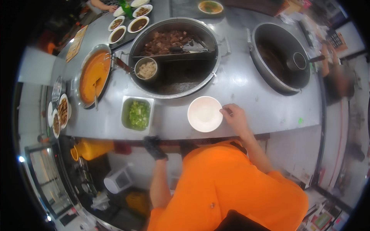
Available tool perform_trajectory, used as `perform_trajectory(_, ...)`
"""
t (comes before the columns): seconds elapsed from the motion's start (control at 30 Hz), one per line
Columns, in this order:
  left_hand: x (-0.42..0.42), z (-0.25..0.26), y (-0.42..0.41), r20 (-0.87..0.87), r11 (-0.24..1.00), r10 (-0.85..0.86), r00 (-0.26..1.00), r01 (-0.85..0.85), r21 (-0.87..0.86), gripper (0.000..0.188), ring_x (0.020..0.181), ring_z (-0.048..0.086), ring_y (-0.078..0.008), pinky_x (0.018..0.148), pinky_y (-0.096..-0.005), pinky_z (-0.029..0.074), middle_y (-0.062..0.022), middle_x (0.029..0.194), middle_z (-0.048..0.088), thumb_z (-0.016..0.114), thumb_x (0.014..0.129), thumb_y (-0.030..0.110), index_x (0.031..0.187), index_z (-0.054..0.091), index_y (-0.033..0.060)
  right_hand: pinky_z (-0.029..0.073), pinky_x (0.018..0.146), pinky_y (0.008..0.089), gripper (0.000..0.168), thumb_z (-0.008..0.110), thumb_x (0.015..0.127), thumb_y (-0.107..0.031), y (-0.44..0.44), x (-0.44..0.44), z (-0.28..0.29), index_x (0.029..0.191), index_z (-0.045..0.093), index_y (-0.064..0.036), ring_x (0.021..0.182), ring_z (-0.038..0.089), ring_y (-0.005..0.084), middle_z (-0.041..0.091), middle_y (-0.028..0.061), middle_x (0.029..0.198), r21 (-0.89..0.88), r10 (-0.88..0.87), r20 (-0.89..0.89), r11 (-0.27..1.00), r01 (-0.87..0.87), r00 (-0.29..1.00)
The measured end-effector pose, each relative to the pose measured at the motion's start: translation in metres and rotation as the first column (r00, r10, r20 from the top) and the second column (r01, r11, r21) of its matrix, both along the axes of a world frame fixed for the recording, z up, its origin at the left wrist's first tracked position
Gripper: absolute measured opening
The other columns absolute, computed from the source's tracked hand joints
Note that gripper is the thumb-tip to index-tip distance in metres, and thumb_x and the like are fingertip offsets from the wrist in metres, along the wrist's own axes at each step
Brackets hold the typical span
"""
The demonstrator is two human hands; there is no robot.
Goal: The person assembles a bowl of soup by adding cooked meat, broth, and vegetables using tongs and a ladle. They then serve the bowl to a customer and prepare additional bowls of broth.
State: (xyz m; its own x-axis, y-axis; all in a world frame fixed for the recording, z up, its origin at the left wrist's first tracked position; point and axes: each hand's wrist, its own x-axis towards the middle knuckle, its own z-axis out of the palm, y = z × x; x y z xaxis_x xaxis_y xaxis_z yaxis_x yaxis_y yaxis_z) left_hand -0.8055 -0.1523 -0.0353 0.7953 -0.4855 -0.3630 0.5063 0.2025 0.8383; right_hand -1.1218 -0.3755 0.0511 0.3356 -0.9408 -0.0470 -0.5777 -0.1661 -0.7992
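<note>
My right hand (234, 117) is bare and pinches the right rim of a white bowl (204, 114) on the steel counter (173, 121). Nothing plainly shows inside the bowl. My left hand (154, 146), in a black glove, hangs at the counter's front edge, below a square metal container of chopped green onions (139, 115); its fingers are blurred. Behind the bowl stands a large divided pot (174, 95), with chunks of dark meat (166, 42) and tongs (188, 50) in its far half and dark broth in the near half. A ladle (146, 68) holding pale pieces rests at the pot's left side.
At left stands a pan of orange sauce (94, 75) with a spoon. A deep pot (279, 57) with a ladle is at right. Filled bowls stand on a tray (125, 40) at the back left; another person's hand (112, 8) is beside them. Another person (338, 80) is at far right.
</note>
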Motion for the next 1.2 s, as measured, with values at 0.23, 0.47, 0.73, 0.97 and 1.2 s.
perform_trajectory(0.23,-0.125,0.02,-0.022,0.543,0.944,-0.295,0.786,0.154,0.29,0.021,0.083,0.056,-0.014,0.078,-0.0284,0.05,-0.0025,0.095,0.055,0.058,0.095,0.009,0.114,0.051,0.0055,0.05,0.076,0.0441,0.019,0.068,0.08,-0.016,-0.04,0.017,0.016,0.09,0.062,0.0,0.082,0.063,0.0373,0.064,0.0199,0.088,-0.122,0.293,-0.226,0.938,-0.325,0.929)
perform_trajectory(0.47,-0.108,0.04,-0.078,0.42,0.962,-0.247,0.873,0.17,0.213,0.032,0.091,0.06,-0.0159,0.08,-0.0308,0.052,-0.0058,0.107,0.058,0.062,0.093,0.007,0.123,0.051,0.0073,0.051,0.073,0.0465,0.017,0.067,0.077,-0.013,-0.051,0.028,0.063,0.088,0.058,-0.003,0.081,0.062,0.0376,0.063,0.0182,0.089,-0.03,0.349,-0.263,0.929,-0.369,0.899)
perform_trajectory(0.73,-0.006,0.006,-0.074,-0.298,0.964,-0.129,0.946,0.049,-0.262,0.042,0.104,0.059,-0.0318,0.093,-0.0442,0.051,-0.0172,0.119,0.057,0.05,0.1,0.036,0.129,0.048,0.0044,0.053,0.066,0.0395,0.014,0.067,0.076,-0.01,-0.035,0.046,0.07,0.085,0.057,-0.007,0.082,0.062,0.0305,0.061,0.0103,0.093,-0.526,0.492,-0.303,0.628,-0.574,0.816)
perform_trajectory(0.97,0.061,-0.023,-0.073,-0.188,0.898,-0.058,0.98,-0.031,-0.439,0.042,0.11,0.058,-0.0338,0.096,-0.0469,0.05,-0.0186,0.125,0.055,0.05,0.101,0.032,0.132,0.045,0.0052,0.054,0.067,0.0388,0.017,0.07,0.072,-0.004,-0.02,0.049,0.075,0.085,0.06,-0.007,0.078,0.063,0.0308,0.062,0.0108,0.089,-0.535,0.35,-0.187,0.748,-0.394,0.918)
perform_trajectory(1.2,0.006,0.046,-0.062,0.061,0.848,-0.515,0.855,0.518,-0.115,0.042,0.118,0.054,-0.0261,0.104,-0.0396,0.043,-0.0133,0.13,0.054,0.052,0.1,0.026,0.135,0.043,0.0058,0.055,0.069,0.0334,0.017,0.071,0.076,-0.004,-0.025,0.075,0.112,0.088,0.059,-0.001,0.078,0.062,0.0196,0.062,0.0092,0.088,-0.184,0.155,0.067,0.973,-0.14,0.986)
